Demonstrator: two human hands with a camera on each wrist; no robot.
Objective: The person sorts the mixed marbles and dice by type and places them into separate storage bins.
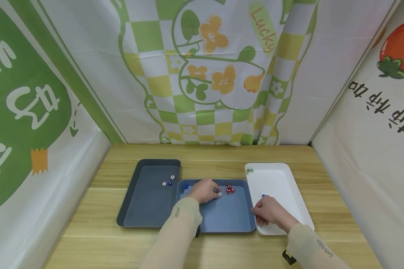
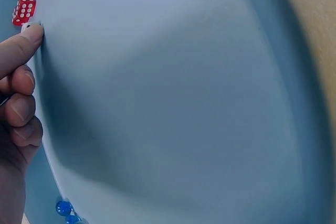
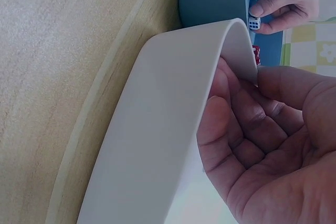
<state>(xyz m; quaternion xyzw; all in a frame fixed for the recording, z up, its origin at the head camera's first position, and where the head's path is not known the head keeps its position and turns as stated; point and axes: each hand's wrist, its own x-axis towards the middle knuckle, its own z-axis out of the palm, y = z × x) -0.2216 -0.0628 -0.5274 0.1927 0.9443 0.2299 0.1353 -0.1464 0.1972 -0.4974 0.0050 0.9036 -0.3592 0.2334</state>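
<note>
A white die (image 1: 219,194) sits pinched in the grip of the left hand (image 1: 205,191), towards 12 o'clock within the blue tray (image 1: 229,216). Red dice (image 1: 229,189) lie near it at 2 o'clock, blue pieces (image 1: 184,188) farther off at 9. At 3 o'clock, the right hand (image 1: 270,210) pinches the rim of the white tray (image 1: 291,186). At 9 o'clock, a dark grey tray (image 1: 143,201) stands on the tabletop (image 1: 87,239).

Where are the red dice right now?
In the head view, the red dice sit toward the back right of the middle blue tray, just right of the white die pinched in the left hand.
</note>
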